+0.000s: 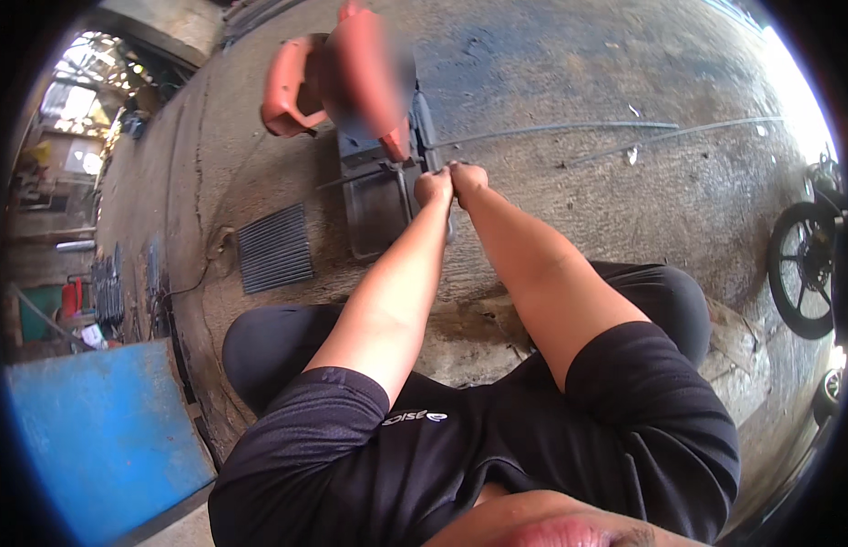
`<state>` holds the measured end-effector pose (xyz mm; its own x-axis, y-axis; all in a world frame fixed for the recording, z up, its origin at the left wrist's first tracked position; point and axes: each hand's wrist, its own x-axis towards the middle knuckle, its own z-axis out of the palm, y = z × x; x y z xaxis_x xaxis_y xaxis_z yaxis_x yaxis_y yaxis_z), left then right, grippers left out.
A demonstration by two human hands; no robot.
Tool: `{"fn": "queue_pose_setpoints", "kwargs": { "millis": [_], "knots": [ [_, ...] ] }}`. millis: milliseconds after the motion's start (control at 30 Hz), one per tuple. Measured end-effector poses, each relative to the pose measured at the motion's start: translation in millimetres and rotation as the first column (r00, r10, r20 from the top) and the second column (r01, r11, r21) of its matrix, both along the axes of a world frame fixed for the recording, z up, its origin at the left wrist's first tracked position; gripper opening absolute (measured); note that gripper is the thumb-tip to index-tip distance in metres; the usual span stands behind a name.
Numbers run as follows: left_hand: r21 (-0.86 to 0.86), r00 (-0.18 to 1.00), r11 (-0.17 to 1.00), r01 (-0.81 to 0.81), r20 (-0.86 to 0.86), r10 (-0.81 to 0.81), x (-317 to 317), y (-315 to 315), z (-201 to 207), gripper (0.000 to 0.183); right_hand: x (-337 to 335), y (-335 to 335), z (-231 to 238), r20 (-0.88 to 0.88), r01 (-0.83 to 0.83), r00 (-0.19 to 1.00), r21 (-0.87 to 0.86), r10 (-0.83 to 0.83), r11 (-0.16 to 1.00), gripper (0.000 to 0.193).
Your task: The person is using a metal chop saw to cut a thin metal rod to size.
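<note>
A cut-off saw with a red-orange guard and handle (374, 77) stands on the floor in front of me, its wheel area blurred. Its dark metal base (378, 219) reaches back toward me. My left hand (433, 187) is closed at the right side of that base, near the vise. Beside it and touching or almost touching is my right hand (469, 180), also closed. What the fingers grip is small and hidden by the hands. A long thin metal rod (551, 132) runs from beside the base out to the right.
A row of cut grey rods (274, 248) lies left of the base. Another long rod (679, 139) lies on the concrete at right. A cable (200, 273) trails along the left. A blue panel (105, 438) is at lower left; a motorcycle wheel (805, 269) stands far right.
</note>
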<state>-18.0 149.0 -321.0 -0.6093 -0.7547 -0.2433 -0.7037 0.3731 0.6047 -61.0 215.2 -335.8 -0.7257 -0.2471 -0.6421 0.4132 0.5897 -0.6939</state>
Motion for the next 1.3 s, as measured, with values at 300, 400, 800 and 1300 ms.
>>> {"fn": "queue_pose_setpoints", "kwargs": {
  "millis": [300, 400, 800, 1300],
  "knots": [
    [0.390, 0.931, 0.858, -0.334, -0.006, 0.366, -69.3, 36.4, -68.1, 0.045, -85.8, 22.6, -57.5, 0.217, 0.543, 0.818, 0.014, -0.533, 0.840, 0.043],
    [0.547, 0.888, 0.758, -0.355, -0.057, 0.456, -79.7, 35.4, -86.6, 0.042, -106.5, 26.1, -74.4, 0.299, 0.681, 0.714, -0.084, -0.633, 0.728, 0.037],
    [0.762, 0.812, 0.588, -0.274, -0.144, 0.565, -104.9, 22.9, -88.4, 0.034, -139.8, -1.3, -53.9, 0.373, 0.901, 0.396, 0.018, -0.839, 0.433, 0.033],
    [0.783, 0.804, 0.577, -0.234, -0.178, 0.568, -87.4, 16.0, -85.6, 0.031, -129.1, -6.0, -71.6, 0.519, 0.748, 0.647, -0.289, -0.559, 0.598, 0.024]
  ]
}}
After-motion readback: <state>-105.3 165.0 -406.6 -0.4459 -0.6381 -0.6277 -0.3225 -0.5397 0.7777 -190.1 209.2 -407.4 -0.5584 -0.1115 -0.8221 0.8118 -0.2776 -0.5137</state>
